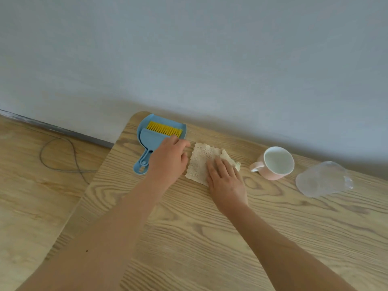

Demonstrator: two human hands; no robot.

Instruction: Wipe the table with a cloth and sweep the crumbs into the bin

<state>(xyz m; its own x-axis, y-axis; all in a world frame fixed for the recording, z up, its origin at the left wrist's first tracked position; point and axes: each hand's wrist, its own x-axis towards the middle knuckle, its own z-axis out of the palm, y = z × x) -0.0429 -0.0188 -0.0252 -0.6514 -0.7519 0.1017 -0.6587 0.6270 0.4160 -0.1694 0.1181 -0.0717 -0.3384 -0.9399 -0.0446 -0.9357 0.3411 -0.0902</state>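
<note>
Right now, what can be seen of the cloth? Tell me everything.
The cloth is a pale beige, square piece with a coarse weave and wavy edges. It lies flat on the wooden table between the blue dustpan and the pink mug, its far right corner folded over. The right hand presses flat on its near right part; the left hand sits close by its left edge.

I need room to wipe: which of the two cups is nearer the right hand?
The pink mug, white inside, just right of the cloth; the clear cup is farther right.
</note>
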